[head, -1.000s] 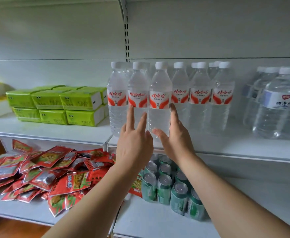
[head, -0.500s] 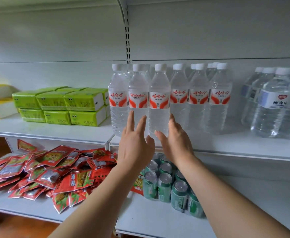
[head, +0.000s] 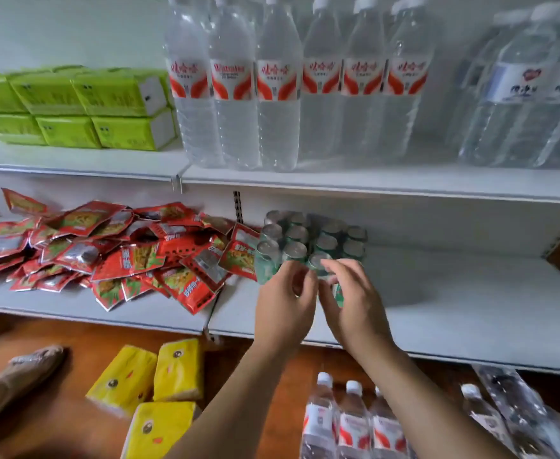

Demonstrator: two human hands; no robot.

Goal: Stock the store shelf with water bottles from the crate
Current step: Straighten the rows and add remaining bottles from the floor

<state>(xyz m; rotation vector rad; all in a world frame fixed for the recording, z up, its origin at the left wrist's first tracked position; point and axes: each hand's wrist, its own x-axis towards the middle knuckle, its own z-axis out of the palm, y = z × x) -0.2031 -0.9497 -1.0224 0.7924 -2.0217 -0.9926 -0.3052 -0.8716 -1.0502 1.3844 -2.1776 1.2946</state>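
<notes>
Several clear water bottles with red-and-white labels (head: 278,84) stand in a row on the upper white shelf (head: 371,183). More of the same bottles (head: 355,422) stand low at the bottom of the view, near the floor. My left hand (head: 285,309) and my right hand (head: 355,303) hover side by side in front of the lower shelf, well below the shelved bottles. Both hands have loosely curled fingers and hold nothing.
Green cans (head: 305,243) sit behind my hands on the lower shelf (head: 454,309), red snack packets (head: 106,250) to their left. Green tissue packs (head: 83,107) and blue-labelled bottles (head: 520,94) flank the row above. Yellow tissue packs (head: 159,392) and a foot (head: 23,369) are on the wooden floor.
Both hands have drawn back and down from the shelved bottles to the lower shelf's level. The view has tilted down, showing the floor and the bottles there.
</notes>
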